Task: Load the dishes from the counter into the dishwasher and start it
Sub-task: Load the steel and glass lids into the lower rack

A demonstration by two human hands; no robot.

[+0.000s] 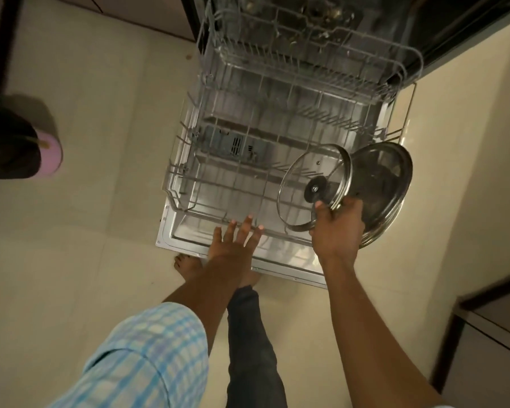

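- Right hand [336, 228] grips a glass lid [309, 172] and a steel plate [386, 178] together over the pulled-out lower rack's [178, 169] right front corner.
- Left hand [230, 245] is spread above the rack's front edge.

Kitchen floor in dim, warm light

Pale cream floor tiles [86, 201] with faint seams fill most of the view. At the far left a dark upright post [3, 45] stands beside a brown tiled strip [124, 10] with dark seams. Lower on the left a dark rounded object [9, 148] touches something pink [52, 156]; neither can be identified. A dark glossy cabinet front [468, 22] lies far right, and a grey cabinet [489, 343] with a dark frame near right.
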